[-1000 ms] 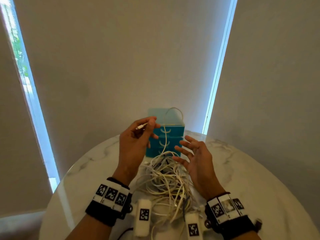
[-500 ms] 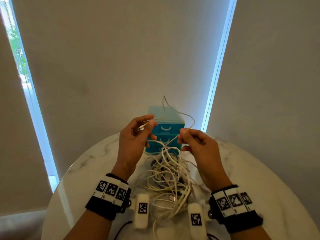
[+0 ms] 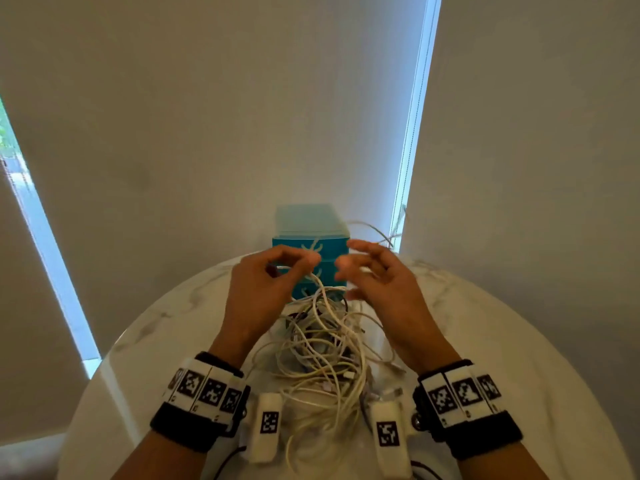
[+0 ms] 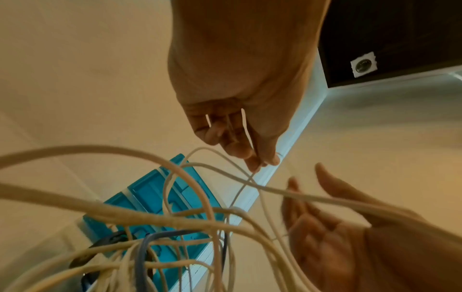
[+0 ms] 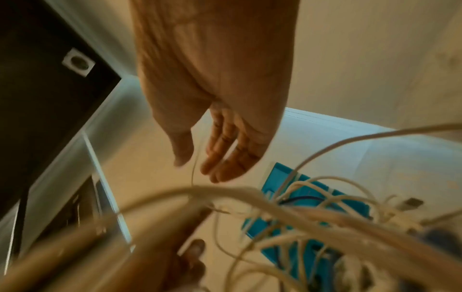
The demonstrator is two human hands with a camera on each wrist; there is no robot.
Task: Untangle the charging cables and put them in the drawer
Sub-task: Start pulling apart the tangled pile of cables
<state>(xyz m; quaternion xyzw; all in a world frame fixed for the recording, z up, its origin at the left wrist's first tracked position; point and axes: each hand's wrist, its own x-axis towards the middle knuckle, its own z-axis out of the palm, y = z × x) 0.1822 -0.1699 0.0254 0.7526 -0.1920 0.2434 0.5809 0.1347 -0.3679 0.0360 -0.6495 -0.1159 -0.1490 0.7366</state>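
**Left pinch on one cable, right hand loose, tangle unsorted**

Nearest to us, our wrist bands and the two white tagged camera units sat at the table (image 3: 145, 344) edge, marble top, round. Just past them the cables (image 3: 322, 344) lay in one heap between our forearms, mostly white or cream, a dark strand or two mixed in. No cable was free of the heap yet, so we judged the untangling barely begun.

Above the heap our left hand (image 3: 263, 289) pinched a thin white cable (image 4: 246, 130) between thumb and fingertip, lifted clear so the strand could be traced out of the knot. The left wrist view showed it running down from that pinch into the pile.

Our right hand (image 3: 384, 282) was released, fingers spread and relaxed, grasping nothing. A strand hung just past its fingers in the right wrist view; we could not tell if it touched. We read this hand as placed to catch the lifted cable farther along.

Behind both hands stood the teal drawer unit (image 3: 311, 230), near the far table edge, drawers closed as far as we saw, nothing in them yet by our judgement. One loop (image 3: 374, 230) arced up to its right. Beyond that, blinds and bright window gaps.
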